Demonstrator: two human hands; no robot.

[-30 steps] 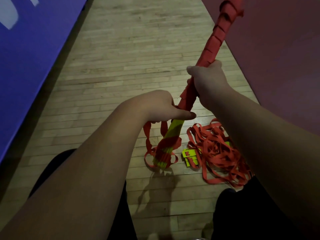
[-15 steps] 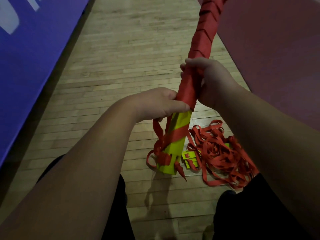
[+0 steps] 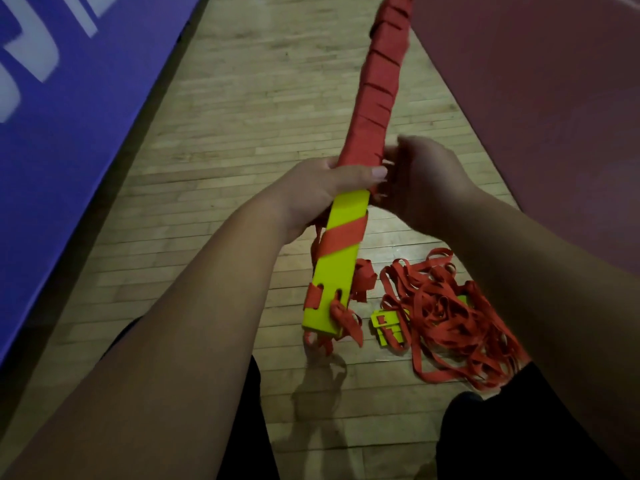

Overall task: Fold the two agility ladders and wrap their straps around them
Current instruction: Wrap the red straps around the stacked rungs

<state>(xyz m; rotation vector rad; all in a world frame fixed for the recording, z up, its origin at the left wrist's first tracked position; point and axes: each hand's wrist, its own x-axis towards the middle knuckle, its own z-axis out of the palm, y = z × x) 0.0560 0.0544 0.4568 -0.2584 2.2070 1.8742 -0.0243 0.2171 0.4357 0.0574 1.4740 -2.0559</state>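
The left hand grips the folded ladder, right hand alongside.

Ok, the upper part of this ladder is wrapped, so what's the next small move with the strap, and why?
Probably carry the strap one more turn round the folded ladder, just below the thumb of the left hand. The tight red wrap ends there, where the right hand sits, while the yellow stretch below carries only one slanted turn and loose strap ends hang at its bottom.
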